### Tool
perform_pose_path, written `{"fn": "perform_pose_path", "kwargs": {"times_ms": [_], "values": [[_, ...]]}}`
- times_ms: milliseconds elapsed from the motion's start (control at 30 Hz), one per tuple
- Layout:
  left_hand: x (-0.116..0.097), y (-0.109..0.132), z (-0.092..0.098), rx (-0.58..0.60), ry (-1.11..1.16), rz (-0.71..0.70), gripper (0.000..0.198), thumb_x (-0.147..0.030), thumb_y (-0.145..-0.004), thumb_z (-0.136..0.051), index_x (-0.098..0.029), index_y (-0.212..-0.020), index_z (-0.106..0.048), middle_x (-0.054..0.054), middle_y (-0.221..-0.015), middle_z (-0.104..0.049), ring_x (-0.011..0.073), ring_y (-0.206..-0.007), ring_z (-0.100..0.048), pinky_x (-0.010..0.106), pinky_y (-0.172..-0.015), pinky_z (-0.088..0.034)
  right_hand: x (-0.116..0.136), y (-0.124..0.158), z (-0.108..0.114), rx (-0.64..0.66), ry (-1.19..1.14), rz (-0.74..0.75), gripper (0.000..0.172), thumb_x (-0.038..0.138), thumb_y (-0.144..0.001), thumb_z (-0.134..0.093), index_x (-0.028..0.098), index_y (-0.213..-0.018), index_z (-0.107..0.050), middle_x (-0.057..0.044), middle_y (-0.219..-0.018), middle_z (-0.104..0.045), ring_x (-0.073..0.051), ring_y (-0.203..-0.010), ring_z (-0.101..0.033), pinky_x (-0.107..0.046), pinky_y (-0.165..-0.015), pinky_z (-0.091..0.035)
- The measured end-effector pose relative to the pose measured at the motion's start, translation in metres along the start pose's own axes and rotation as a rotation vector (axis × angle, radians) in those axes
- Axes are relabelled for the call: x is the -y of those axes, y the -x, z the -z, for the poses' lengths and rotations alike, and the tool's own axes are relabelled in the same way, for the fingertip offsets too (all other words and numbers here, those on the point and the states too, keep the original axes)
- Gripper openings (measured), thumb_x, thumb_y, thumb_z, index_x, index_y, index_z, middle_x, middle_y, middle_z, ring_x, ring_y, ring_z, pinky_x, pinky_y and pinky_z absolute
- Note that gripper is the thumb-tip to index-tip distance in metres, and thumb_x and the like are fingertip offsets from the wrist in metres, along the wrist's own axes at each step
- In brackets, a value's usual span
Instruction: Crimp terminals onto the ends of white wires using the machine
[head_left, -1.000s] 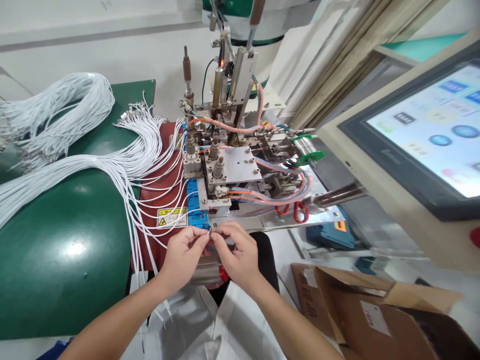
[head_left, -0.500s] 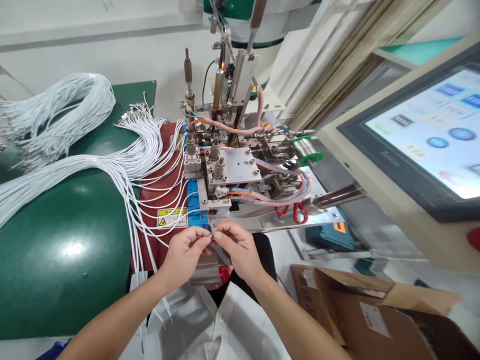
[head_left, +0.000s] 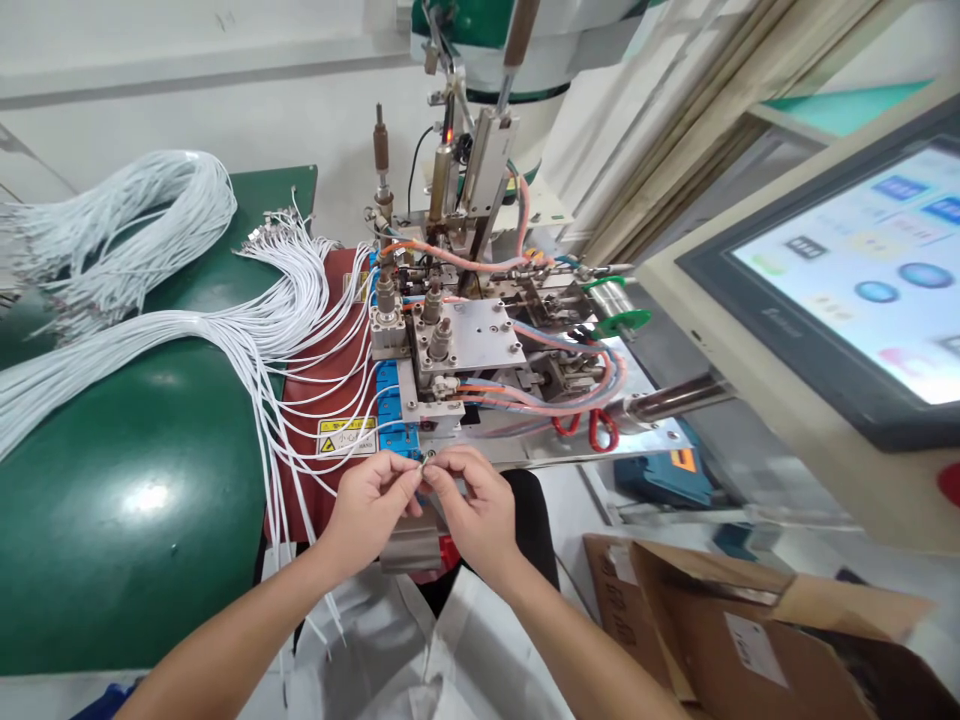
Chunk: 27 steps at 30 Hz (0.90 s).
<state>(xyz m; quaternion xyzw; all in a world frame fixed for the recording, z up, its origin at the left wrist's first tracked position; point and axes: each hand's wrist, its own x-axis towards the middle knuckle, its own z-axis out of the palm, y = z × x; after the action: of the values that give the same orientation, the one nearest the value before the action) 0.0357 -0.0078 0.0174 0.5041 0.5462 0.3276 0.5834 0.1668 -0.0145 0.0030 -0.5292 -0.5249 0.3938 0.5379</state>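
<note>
My left hand [head_left: 375, 505] is closed in a pinch, and a white cable [head_left: 319, 478] runs from the bundle in behind its fingers. Opposite it, my right hand [head_left: 472, 500] also pinches, its thumb and forefinger almost touching the left fingertips. Between the fingertips shows a tiny pale, metallic-looking piece [head_left: 424, 462], too small to name, apparently at the cable's end. Both hands are just in front of the machine's blue clamp blocks [head_left: 396, 438], in which several other white cables are set. The white cable bundle [head_left: 195, 322] lies across the green table, loose ends hanging near my left forearm.
Ahead stands the metal machine [head_left: 480, 335] with hoses and a green wire spool [head_left: 619, 308]. A touch screen [head_left: 862, 270] juts in on the right, above an open cardboard box [head_left: 750, 640]. Another cable coil [head_left: 172, 220] lies on the green table [head_left: 112, 520].
My right fingers have shifted slightly and curled, and the tiny piece between the fingertips shows more clearly. The cables and machine look the same; the view moved a little.
</note>
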Motion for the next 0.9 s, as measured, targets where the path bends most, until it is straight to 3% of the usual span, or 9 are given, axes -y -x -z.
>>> {"fn": "perform_pose_path", "kwargs": {"times_ms": [67,167,367,433,533,600,767,900], "values": [[0.001,0.0,0.001,-0.005,-0.053,-0.017,0.016,-0.029,-0.08,-0.05,-0.015,-0.077,-0.056,-0.003,-0.053,-0.054,0.009,-0.05,-0.052,0.02,-0.052,-0.041,0.002,-0.003,0.003,0.054,0.094,0.09,0.01,0.015,-0.075,-0.055,0.018,-0.066,-0.058,-0.002,-0.067,-0.057,-0.013,-0.063,-0.054,-0.025,-0.061,-0.044],[-0.002,0.0,0.006,0.021,-0.155,-0.046,0.015,-0.027,-0.079,-0.049,-0.015,-0.078,-0.059,-0.003,-0.055,-0.055,0.0086,-0.05,-0.051,0.019,-0.053,-0.041,0.007,-0.013,0.013,0.192,0.19,0.109,0.011,0.015,-0.075,-0.054,0.018,-0.065,-0.056,-0.001,-0.064,-0.056,-0.012,-0.06,-0.052,-0.023,-0.057,-0.042],[-0.013,-0.002,0.017,0.264,-0.366,-0.077,0.013,-0.02,-0.074,-0.052,-0.016,-0.066,-0.061,-0.004,-0.057,-0.054,0.0078,-0.053,-0.046,0.017,-0.05,-0.035,0.015,-0.022,0.031,0.559,0.328,0.117,0.009,0.012,-0.072,-0.054,0.018,-0.065,-0.057,0.0,-0.064,-0.055,-0.012,-0.06,-0.049,-0.023,-0.056,-0.038],[-0.013,-0.002,0.016,0.265,-0.304,-0.028,0.011,-0.02,-0.074,-0.051,-0.015,-0.068,-0.059,-0.005,-0.056,-0.052,0.0068,-0.049,-0.045,0.017,-0.047,-0.034,0.012,-0.017,0.026,0.475,0.23,0.052,0.01,0.015,-0.072,-0.055,0.018,-0.062,-0.056,0.0,-0.062,-0.054,-0.012,-0.059,-0.049,-0.023,-0.055,-0.037],[-0.008,-0.001,0.007,0.095,-0.161,-0.009,0.012,-0.024,-0.078,-0.05,-0.015,-0.076,-0.057,-0.005,-0.055,-0.051,0.0057,-0.044,-0.044,0.016,-0.044,-0.035,0.004,-0.006,0.01,0.184,-0.1,-0.215,0.015,0.023,-0.073,-0.055,0.017,-0.059,-0.052,0.002,-0.056,-0.053,-0.01,-0.051,-0.047,-0.023,-0.051,-0.037],[-0.005,0.001,0.001,-0.012,-0.124,-0.041,0.013,-0.027,-0.078,-0.051,-0.015,-0.077,-0.057,-0.006,-0.051,-0.05,0.0059,-0.043,-0.045,0.016,-0.045,-0.036,0.0,0.001,0.001,0.072,-0.277,-0.334,0.017,0.027,-0.072,-0.057,0.017,-0.059,-0.052,0.004,-0.054,-0.053,-0.009,-0.049,-0.046,-0.023,-0.051,-0.038],[-0.002,0.002,-0.003,-0.095,-0.049,-0.01,0.017,-0.03,-0.077,-0.054,-0.015,-0.08,-0.059,-0.003,-0.057,-0.057,0.006,-0.044,-0.048,0.017,-0.046,-0.04,-0.003,0.004,-0.001,0.064,-0.22,-0.312,0.015,0.027,-0.07,-0.06,0.016,-0.061,-0.058,0.001,-0.059,-0.058,-0.011,-0.056,-0.05,-0.024,-0.056,-0.041],[0.001,0.001,-0.001,-0.058,-0.023,0.011,0.022,-0.028,-0.077,-0.054,-0.015,-0.094,-0.059,-0.001,-0.064,-0.062,0.0064,-0.046,-0.05,0.018,-0.048,-0.041,-0.003,-0.001,0.004,0.026,-0.254,-0.308,0.01,0.027,-0.069,-0.061,0.017,-0.069,-0.059,0.0,-0.066,-0.06,-0.012,-0.06,-0.054,-0.024,-0.058,-0.044]]}}
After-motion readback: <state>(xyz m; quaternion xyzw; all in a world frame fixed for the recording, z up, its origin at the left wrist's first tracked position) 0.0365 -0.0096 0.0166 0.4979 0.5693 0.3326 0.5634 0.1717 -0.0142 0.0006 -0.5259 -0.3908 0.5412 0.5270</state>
